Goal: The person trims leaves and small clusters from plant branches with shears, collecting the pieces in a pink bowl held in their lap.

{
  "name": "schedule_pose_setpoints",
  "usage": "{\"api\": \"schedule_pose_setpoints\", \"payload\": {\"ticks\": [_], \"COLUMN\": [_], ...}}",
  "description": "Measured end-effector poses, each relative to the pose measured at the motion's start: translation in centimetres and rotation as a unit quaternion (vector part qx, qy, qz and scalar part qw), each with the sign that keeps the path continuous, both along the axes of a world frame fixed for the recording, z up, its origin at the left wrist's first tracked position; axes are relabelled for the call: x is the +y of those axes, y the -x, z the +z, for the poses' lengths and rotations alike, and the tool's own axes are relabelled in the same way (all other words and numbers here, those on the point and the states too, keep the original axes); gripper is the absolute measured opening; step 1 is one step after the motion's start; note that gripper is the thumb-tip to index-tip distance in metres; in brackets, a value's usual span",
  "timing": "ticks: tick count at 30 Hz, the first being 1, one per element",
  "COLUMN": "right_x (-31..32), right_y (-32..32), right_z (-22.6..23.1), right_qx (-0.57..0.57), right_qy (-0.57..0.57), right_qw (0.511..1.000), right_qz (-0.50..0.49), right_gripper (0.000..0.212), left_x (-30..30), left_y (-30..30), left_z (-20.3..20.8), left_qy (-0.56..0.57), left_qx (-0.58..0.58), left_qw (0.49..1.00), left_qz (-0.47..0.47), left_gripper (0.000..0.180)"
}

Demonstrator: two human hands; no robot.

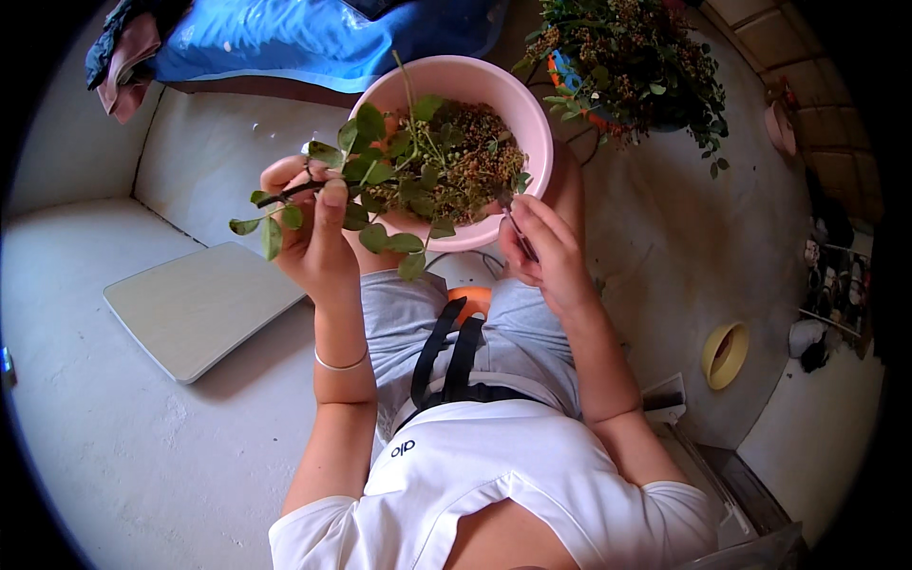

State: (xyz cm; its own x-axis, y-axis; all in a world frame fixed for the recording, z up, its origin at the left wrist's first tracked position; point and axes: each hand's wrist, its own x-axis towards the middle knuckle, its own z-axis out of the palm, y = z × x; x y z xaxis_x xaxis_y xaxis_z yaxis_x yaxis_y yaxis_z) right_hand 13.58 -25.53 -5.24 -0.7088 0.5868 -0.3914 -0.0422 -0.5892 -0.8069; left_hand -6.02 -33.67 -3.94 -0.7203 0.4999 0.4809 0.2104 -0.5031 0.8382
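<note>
My left hand (318, 223) is closed round the dark stem of a leafy green branch (380, 176), which reaches out over a pink tub (527, 100). Inside the tub lies a heap of small reddish-brown and green berry clusters (475, 152). At the tub's near right rim, my right hand (546, 249) grips a pair of small scissors (521, 237) with a dark metal end. A small leaf (522, 182) shows just past that hand's fingertips. The fingers cover much of the scissors, so how far the blades are apart is hidden.
More berry-laden branches (646, 71) fill a blue and orange container (562, 71) at the far right. A blue cloth (285, 43) covers something low at the far left. A flat grey board (204, 309) lies left on the pale floor; a yellow bowl (725, 355) rests right.
</note>
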Motion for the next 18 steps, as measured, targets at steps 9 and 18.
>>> {"api": "schedule_pose_setpoints", "payload": {"ticks": [9,18], "right_x": [-0.9,-0.8], "right_y": [-0.2,0.7], "right_z": [1.7,0.7], "right_qx": [0.035,0.058], "right_qy": [0.023,0.111], "right_qw": [0.995,0.99], "right_qz": [0.093,0.067], "right_gripper": [0.03,0.038], "left_x": [0.2,-0.2], "left_y": [0.4,-0.7], "left_z": [-0.3,0.2], "left_qy": [-0.02,-0.006], "left_qx": [0.003,0.03], "left_qw": [1.0,0.999], "left_qz": [0.002,0.013], "left_gripper": [0.008,0.007]}}
